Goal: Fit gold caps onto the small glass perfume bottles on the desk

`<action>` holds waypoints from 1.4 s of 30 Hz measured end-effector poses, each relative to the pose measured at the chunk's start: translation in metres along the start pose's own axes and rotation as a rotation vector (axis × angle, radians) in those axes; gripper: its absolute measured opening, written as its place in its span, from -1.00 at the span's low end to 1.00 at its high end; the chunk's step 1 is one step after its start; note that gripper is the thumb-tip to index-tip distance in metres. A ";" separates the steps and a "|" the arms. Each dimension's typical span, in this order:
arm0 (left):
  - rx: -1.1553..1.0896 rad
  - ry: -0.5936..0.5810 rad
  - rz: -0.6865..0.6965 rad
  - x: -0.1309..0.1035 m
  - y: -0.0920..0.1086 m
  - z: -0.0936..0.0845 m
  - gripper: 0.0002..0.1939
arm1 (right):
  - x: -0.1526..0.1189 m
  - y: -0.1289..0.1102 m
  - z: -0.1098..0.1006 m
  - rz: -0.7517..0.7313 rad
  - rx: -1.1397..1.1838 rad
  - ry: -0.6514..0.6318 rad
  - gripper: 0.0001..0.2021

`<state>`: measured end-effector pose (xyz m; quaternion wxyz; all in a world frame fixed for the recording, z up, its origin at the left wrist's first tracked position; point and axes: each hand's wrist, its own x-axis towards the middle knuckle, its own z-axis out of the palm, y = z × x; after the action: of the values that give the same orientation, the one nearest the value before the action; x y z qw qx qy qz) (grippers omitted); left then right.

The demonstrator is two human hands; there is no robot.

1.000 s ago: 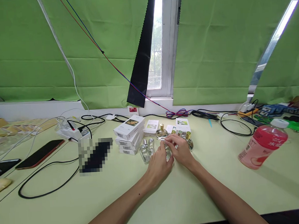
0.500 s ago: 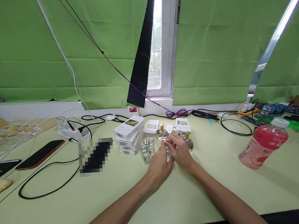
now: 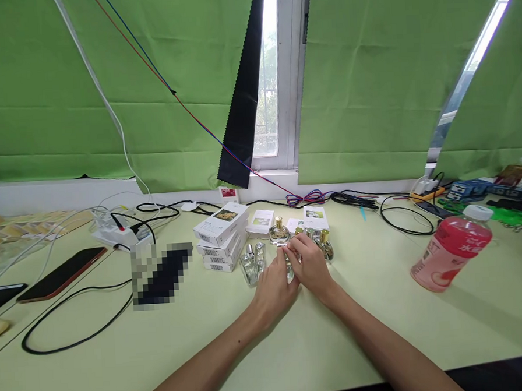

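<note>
My left hand (image 3: 272, 291) and my right hand (image 3: 309, 264) meet over a small glass perfume bottle (image 3: 287, 264) in the middle of the pale green table (image 3: 347, 337). Both hands close their fingers around it, the right hand's fingertips at its top. Two silver-capped glass bottles (image 3: 252, 262) stand just left of my hands. A gold-capped bottle (image 3: 279, 232) stands behind them, and another gold-capped bottle (image 3: 325, 246) is to the right. A stack of white boxes (image 3: 220, 236) sits further left.
A pink drink bottle (image 3: 450, 248) lies tilted at the right. Small white boxes (image 3: 315, 216) stand at the back. A red-edged phone (image 3: 60, 273), a black cable loop (image 3: 75, 328) and a power strip (image 3: 114, 231) lie to the left. More cables (image 3: 404, 220) coil at the back right.
My hands keep working on the small bottle, with the right fingers shifting slightly at its top. The view has drifted a little to the right and down.
</note>
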<state>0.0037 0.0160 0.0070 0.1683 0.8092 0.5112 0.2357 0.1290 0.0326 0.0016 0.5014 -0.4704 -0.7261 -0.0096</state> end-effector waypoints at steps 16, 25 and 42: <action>-0.044 0.007 -0.005 -0.002 0.003 -0.003 -0.68 | -0.002 -0.003 0.001 0.071 0.167 0.066 -0.85; -0.016 0.021 0.022 -0.001 -0.002 0.000 -0.67 | -0.002 -0.004 0.000 0.102 0.229 0.068 -0.86; 0.027 0.025 0.023 0.001 -0.005 0.003 -0.60 | 0.001 0.004 -0.004 0.002 0.351 0.035 -0.83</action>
<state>0.0022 0.0185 0.0023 0.1482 0.8142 0.5071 0.2408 0.1343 0.0335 0.0020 0.5882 -0.3762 -0.7074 0.1096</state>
